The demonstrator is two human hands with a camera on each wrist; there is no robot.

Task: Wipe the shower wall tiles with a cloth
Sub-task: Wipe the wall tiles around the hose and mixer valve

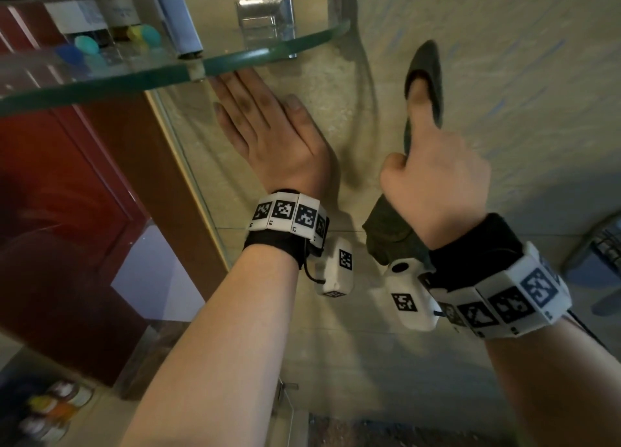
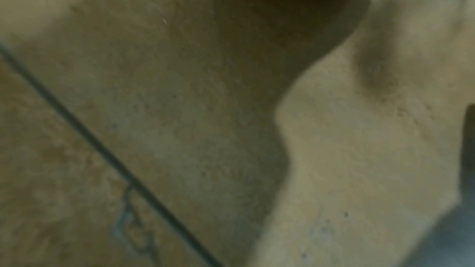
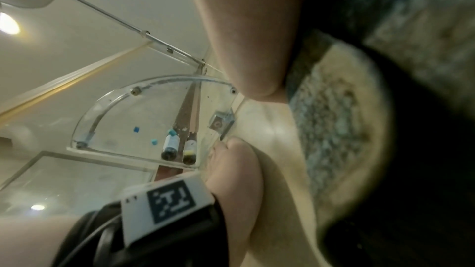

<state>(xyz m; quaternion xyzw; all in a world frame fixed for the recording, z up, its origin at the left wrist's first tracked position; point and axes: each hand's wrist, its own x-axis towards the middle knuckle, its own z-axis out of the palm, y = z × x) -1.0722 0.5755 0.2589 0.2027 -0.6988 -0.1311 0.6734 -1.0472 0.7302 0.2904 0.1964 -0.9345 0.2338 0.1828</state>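
Observation:
A dark green cloth (image 1: 426,64) lies against the beige tiled wall (image 1: 537,76) on the right. My right hand (image 1: 433,164) grips it, the thumb lying up along the cloth, with a bunch of fabric hanging out below the palm; the other fingers are hidden. In the right wrist view the thumb (image 3: 244,38) sits beside the dark cloth (image 3: 424,159). My left hand (image 1: 258,120) rests flat, fingers straight, on the adjoining tiled wall (image 1: 336,86) just under a glass shelf. The left wrist view shows only close tile (image 2: 359,149) and a grout line.
A glass corner shelf (image 1: 235,59) juts out just above my left hand, fixed by a metal bracket (image 1: 265,19), with small bottles (image 3: 170,145) on it. A glass partition edge (image 1: 188,177) and red door (image 1: 67,211) stand left. A wire rack (image 1: 601,245) hangs far right.

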